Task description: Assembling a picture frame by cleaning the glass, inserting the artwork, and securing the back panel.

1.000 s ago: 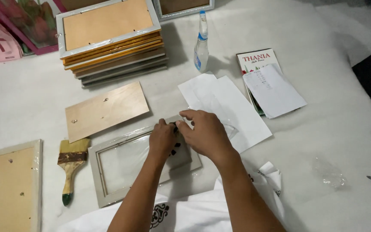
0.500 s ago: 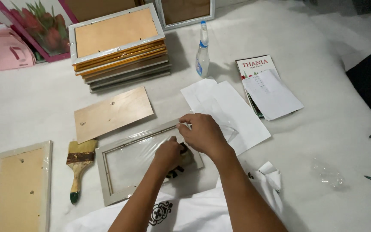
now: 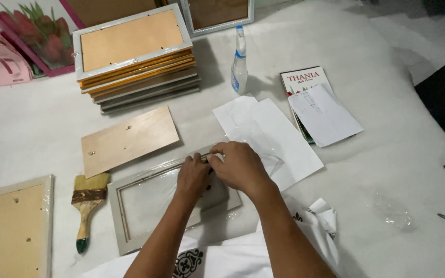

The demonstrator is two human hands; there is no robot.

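A grey picture frame (image 3: 130, 216) lies face down on the white surface in front of me, covered by clear plastic film. My left hand (image 3: 194, 177) and my right hand (image 3: 240, 164) meet over the frame's far right edge, fingers pinched together on the film or a small part there; the exact thing under the fingertips is hidden. A loose wooden backing board (image 3: 130, 139) lies just beyond the frame.
A paintbrush (image 3: 88, 206) lies left of the frame, another framed board (image 3: 11, 231) at far left. A stack of frames (image 3: 135, 56) sits at the back, a spray bottle (image 3: 239, 64) beside it. White paper sheets (image 3: 279, 139), a booklet (image 3: 305, 82) and crumpled plastic (image 3: 392, 213) lie right.
My left hand has moved up from the frame's middle to join the right hand at the far edge. The view has shifted slightly.
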